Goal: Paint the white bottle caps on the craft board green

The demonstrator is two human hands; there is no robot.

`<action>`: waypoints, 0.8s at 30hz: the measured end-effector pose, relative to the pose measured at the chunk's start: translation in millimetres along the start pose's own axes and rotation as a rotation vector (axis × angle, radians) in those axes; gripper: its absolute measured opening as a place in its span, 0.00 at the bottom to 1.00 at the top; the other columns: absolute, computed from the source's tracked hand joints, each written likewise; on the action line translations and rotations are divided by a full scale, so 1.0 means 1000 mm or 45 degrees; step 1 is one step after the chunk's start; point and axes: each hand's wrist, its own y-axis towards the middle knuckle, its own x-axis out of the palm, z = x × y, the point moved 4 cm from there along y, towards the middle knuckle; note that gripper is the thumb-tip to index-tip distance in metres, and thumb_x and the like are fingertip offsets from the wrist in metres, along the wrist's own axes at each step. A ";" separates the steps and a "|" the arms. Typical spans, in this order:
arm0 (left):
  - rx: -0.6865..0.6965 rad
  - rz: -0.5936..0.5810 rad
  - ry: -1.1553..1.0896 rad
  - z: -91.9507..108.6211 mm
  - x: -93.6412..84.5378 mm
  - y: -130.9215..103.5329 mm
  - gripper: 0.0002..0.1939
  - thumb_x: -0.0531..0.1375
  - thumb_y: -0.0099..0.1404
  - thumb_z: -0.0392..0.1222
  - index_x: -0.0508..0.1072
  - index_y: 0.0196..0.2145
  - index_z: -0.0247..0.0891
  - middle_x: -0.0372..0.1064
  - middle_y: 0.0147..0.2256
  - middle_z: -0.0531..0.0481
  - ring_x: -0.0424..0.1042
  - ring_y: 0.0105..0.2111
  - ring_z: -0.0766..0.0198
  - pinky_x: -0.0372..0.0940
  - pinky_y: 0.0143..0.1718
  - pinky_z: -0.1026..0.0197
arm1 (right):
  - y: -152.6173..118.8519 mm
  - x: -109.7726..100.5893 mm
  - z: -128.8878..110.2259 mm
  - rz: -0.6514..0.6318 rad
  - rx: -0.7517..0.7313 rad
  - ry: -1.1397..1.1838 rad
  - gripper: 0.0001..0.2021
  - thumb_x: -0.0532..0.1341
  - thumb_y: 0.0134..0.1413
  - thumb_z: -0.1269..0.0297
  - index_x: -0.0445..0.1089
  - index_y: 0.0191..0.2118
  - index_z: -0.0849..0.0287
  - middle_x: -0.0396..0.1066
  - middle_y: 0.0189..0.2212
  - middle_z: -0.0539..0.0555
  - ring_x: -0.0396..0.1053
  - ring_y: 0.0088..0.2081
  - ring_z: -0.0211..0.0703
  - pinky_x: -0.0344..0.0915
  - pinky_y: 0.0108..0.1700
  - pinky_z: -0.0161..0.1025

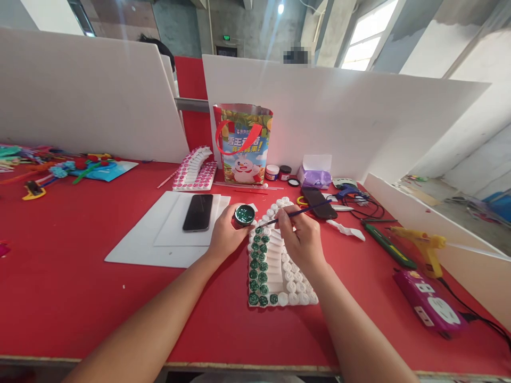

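Note:
My left hand (228, 234) is closed round a small jar of dark green paint (245, 214), its open mouth facing up. In my right hand (302, 236) a thin paintbrush (305, 210) is pinched, its tip over the upper left of a white craft panel (275, 268). Rows of small rosettes border the panel around a curved strip of white slats. Down the left side the rosettes (262, 266) are green, with one more green at the bottom edge. Those on the right (293, 276) are white. My right hand covers part of the panel.
A black phone (198, 213) lies on white boards (139, 244) to the left. Behind stand a pink-dotted panel (195, 170), a gift bag (245, 149), paint jars (272, 172) and purple tissues (315, 175). At right lie another phone (319, 203), a green cutter (389, 246), a yellow glue gun (419, 244) and a magenta power strip (429, 303).

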 end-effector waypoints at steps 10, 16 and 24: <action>0.016 0.002 -0.005 0.001 0.000 0.000 0.23 0.71 0.55 0.41 0.73 0.48 0.42 0.78 0.47 0.46 0.76 0.49 0.53 0.70 0.52 0.52 | -0.001 0.002 0.000 -0.046 -0.048 -0.036 0.14 0.54 0.70 0.61 0.64 0.30 0.55 0.68 0.23 0.49 0.63 0.22 0.37 0.60 0.28 0.35; -0.004 -0.001 -0.009 0.002 0.000 0.000 0.23 0.71 0.54 0.40 0.73 0.48 0.42 0.78 0.48 0.46 0.76 0.49 0.53 0.70 0.52 0.52 | -0.001 0.003 0.000 -0.051 -0.067 -0.046 0.14 0.54 0.69 0.62 0.63 0.29 0.55 0.68 0.22 0.49 0.65 0.23 0.38 0.60 0.28 0.36; 0.011 0.006 -0.008 0.001 0.001 0.000 0.23 0.71 0.55 0.42 0.73 0.48 0.42 0.78 0.47 0.46 0.76 0.49 0.53 0.70 0.52 0.52 | -0.001 0.002 -0.001 -0.064 -0.049 -0.042 0.14 0.54 0.70 0.61 0.63 0.30 0.54 0.68 0.22 0.49 0.64 0.23 0.38 0.61 0.28 0.35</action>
